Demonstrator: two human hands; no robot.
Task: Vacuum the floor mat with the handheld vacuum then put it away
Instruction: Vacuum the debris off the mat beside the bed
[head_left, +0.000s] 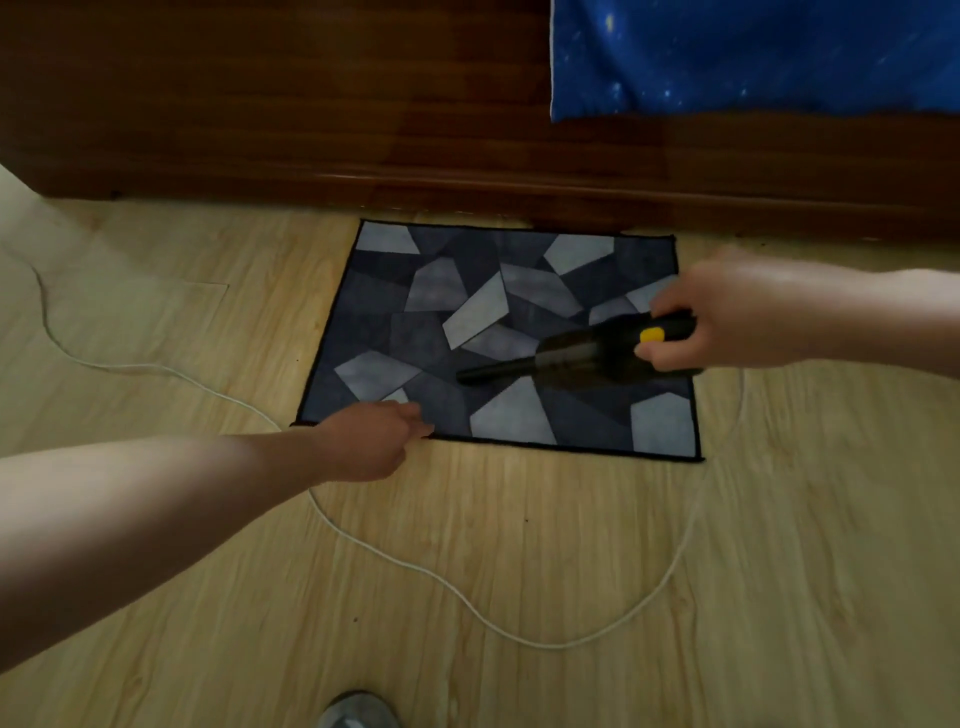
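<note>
The vacuum (587, 353) is gripped by its handle in the right hand (727, 312), fingers curled round it beside the yellow button (652, 334). It is held over the right part of the mat (395, 332), nozzle pointed left towards the mat's middle. The left hand (369, 441) is held at the mat's near edge, by the left corner, fingers loosely curled; whether the edge is pinched cannot be told. A white cord (415, 569) is looped across the floor (571, 519) along the near side.

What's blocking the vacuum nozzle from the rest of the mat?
Nothing lies on the mat. The left hand sits at its near edge, left of the vacuum nozzle; the white cord lies off the mat.
</note>
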